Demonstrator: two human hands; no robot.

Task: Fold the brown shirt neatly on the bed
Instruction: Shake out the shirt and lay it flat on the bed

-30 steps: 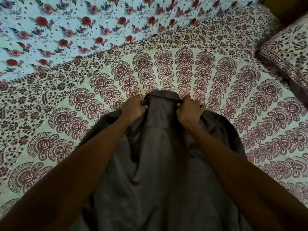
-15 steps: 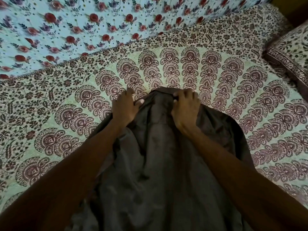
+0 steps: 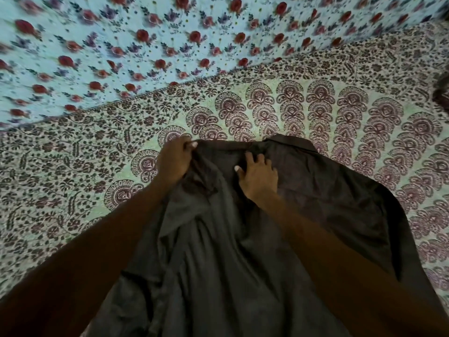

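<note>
Limp, light brown cotton-like shirt (image 3: 243,251) spread on the patterned bed (image 3: 73,166).
Left hand (image 3: 173,161) pinches its shoulder edge; right hand (image 3: 258,176) lies flat, holding nothing; best grasped at seams.

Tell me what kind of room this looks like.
Probably a bedroom: a brown shirt is spread over a bed's mandala-print bedsheet, with a blue floral sheet beyond it.

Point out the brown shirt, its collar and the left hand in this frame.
brown shirt (image 3: 218,259): head view, on the wrinkled body fabric between the forearms.
collar (image 3: 291,143): head view, on the folded collar band at the top edge.
left hand (image 3: 173,160): head view, on the back of the hand gripping the shirt's shoulder.
</note>
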